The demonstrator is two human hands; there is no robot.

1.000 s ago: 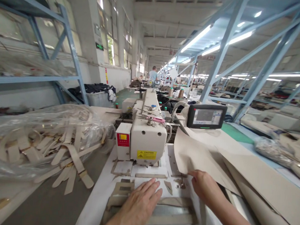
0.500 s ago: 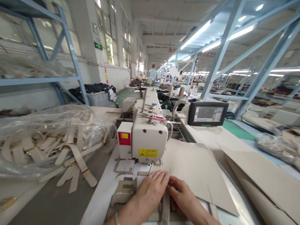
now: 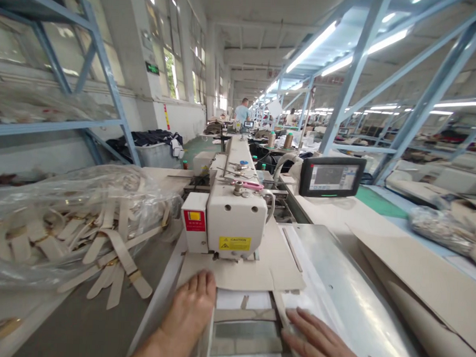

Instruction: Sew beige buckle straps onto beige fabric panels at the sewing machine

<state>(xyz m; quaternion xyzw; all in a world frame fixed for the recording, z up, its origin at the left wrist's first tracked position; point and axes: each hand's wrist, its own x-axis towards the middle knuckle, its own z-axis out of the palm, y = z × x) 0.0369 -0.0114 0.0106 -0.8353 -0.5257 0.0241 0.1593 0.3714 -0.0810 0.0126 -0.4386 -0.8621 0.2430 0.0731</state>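
A beige flat panel [image 3: 237,276] lies under the head of a white sewing machine [image 3: 236,215]. My left hand [image 3: 193,305] rests at the panel's front left edge, its fingers close together and pointing forward; anything beneath them is hidden. To the right, my right hand [image 3: 313,337] lies flat with fingers spread, beside a narrow beige strip [image 3: 280,306] that runs toward me from the panel. Between my hands, a flat frame with beige and grey bands [image 3: 247,337] lies on the white work surface.
A clear plastic bag [image 3: 143,190] of beige straps with gold buckles spills at the left. A control screen [image 3: 331,176] stands at the right, near large beige sheets [image 3: 411,281]. Thread cones [image 3: 288,140] and a person in light blue [image 3: 242,111] are farther back.
The beige panel has shifted left under the machine head, uncovering metal plate at the right. My hands, close together before, are now apart, the left farther left and the right lower and spread.
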